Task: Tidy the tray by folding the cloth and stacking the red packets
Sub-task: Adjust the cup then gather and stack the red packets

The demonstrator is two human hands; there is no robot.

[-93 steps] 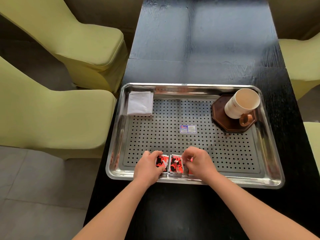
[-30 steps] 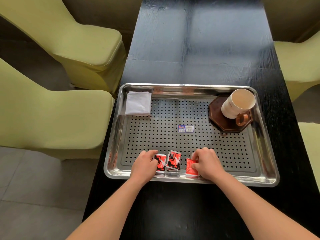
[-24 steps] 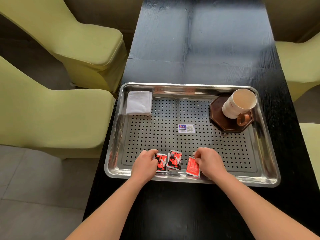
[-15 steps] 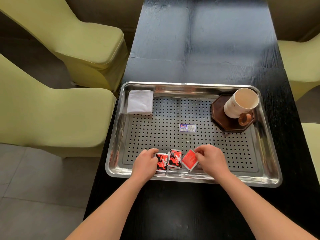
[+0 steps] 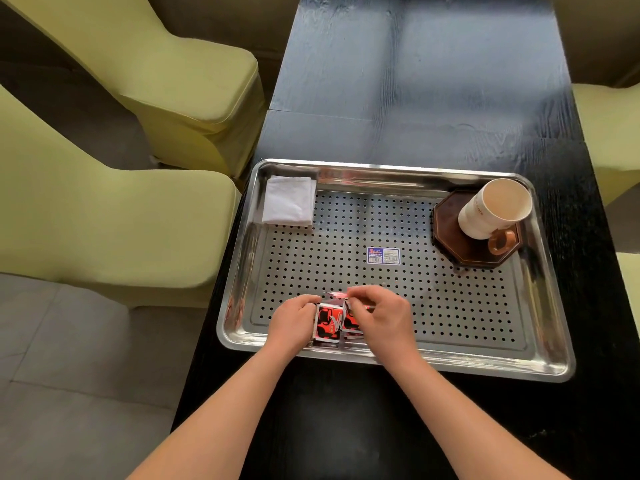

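Packets (image 5: 329,323), glossy red squares, are pinched by left hand (image 5: 292,323) and right hand (image 5: 381,318) on perforated tray (image 5: 467,306).

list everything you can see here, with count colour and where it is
table: one, black, centre of view
tray: one, steel, perforated, on the table
cloth: one, white, folded, far left corner of the tray
coaster: one, dark brown, octagonal, far right corner of the tray
mug: one, cream with a brown handle, on the coaster
sticker: one, blue and white, middle of the tray
packets: at least two, exact count unclear, red and black, near edge of the tray between the hands
chairs: four in part, yellow-green, two on each side of the table
floor: grey, at left
left hand: holds the packets' left edge
right hand: pinches a blurred red packet over the others
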